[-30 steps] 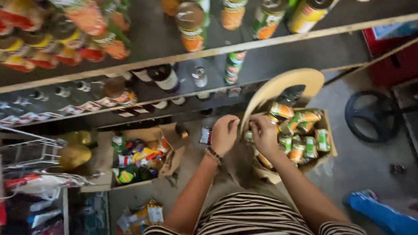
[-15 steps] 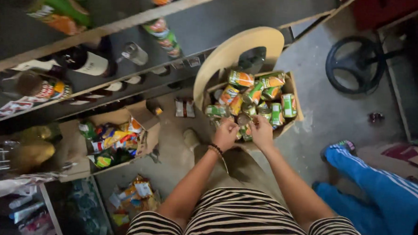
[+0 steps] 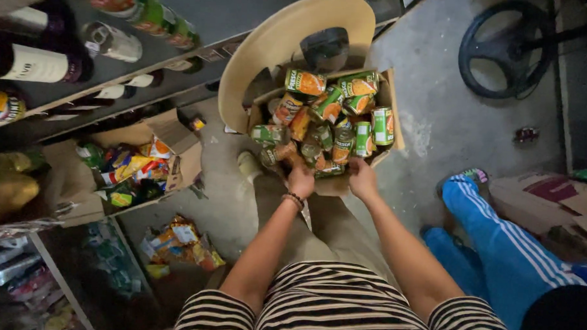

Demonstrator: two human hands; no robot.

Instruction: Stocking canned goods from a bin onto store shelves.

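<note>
Looking down, I see the open brown cardboard box (image 3: 391, 113) of orange-and-green labelled tins (image 3: 321, 117) straight ahead; my left hand (image 3: 301, 181) and right hand (image 3: 362, 178) both curl over its near edge, equally close, grip unclear.

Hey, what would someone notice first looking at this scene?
Probably the cardboard box heaped with orange-and-green cans at centre, with the left hand and right hand at its near edge. Next, a round beige stool seat behind it, and another person's blue striped trouser leg at right.
</note>
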